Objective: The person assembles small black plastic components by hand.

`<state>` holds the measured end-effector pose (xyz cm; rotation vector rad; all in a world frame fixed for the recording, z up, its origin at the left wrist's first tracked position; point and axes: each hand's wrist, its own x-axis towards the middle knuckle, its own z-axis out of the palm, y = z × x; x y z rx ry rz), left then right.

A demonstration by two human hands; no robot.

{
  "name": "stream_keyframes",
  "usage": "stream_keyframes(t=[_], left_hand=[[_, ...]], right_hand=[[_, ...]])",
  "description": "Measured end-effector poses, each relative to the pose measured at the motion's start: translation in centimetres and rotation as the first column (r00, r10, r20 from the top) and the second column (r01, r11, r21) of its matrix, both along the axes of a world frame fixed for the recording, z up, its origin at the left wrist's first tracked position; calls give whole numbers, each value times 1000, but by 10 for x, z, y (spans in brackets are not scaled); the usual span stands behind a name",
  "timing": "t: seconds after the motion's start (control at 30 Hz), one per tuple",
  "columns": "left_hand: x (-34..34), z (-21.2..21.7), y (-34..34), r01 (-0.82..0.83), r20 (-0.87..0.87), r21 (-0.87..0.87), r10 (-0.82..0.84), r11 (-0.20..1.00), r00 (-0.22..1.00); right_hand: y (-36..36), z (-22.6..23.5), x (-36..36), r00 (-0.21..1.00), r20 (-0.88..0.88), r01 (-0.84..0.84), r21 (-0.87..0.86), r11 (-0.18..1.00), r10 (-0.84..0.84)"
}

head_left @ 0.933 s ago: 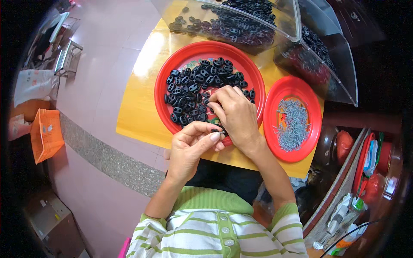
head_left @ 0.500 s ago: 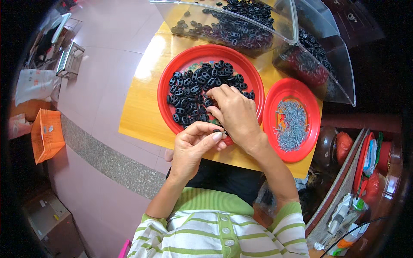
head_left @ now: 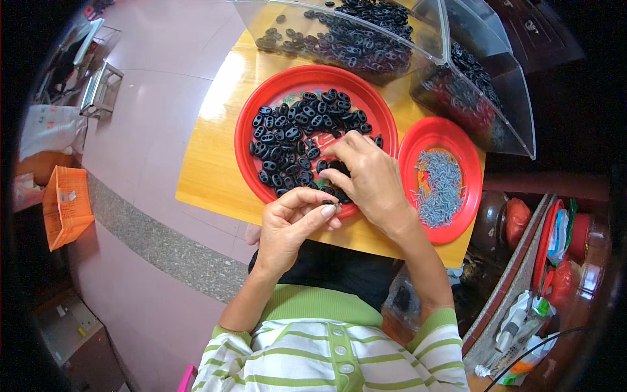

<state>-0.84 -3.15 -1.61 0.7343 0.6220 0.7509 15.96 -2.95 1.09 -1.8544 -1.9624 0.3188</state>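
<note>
A seated person in a green-striped top works over a small yellow wooden table [head_left: 202, 176]. The left hand [head_left: 290, 225] pinches a small black piece between thumb and fingertips at the near rim of the large red plate [head_left: 261, 101]; the right hand [head_left: 366, 179] curls down over the heap of black oval two-hole plastic pieces [head_left: 294, 140] on that plate, fingers closed among them, though what exactly they grip cannot be told from here. To the right sits a smaller red plate [head_left: 467, 163] holding a pile of small grey metal pins [head_left: 439, 186], just beside the right wrist. Behind both plates stand clear plastic bins [head_left: 477, 39] with more black pieces.

The risks look plain enough: the pinched piece is tiny and held right at the plate's edge above the person's lap, so a slip would likely send it to the pink floor [head_left: 150, 124]. The right forearm passes close to the small plate, which overhangs the table edge; a nudge could tip the pins out.
</note>
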Motion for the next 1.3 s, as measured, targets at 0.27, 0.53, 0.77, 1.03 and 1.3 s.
stream_keyframes(t=[0.27, 0.53, 0.77, 1.03, 1.3], left_hand=[[1, -3, -1, -12, 5, 35, 12, 999, 1000], [2, -1, -3, -9, 6, 45, 9, 999, 1000], [4, 5, -3, -53, 10, 31, 53, 998, 999], [22, 15, -5, -133, -3, 134, 135, 982, 991], [40, 17, -17, -84, -41, 200, 94, 976, 995]], right_hand=[[-3, -6, -5, 997, -79, 21, 2, 1000, -21], [1, -6, -8, 1000, 20, -20, 5, 1000, 20], [-17, 6, 7, 968, -251, 42, 141, 989, -5], [-62, 16, 10, 573, -800, 229, -56, 972, -181], [-81, 5, 16, 333, -935, 260, -31, 965, -120]])
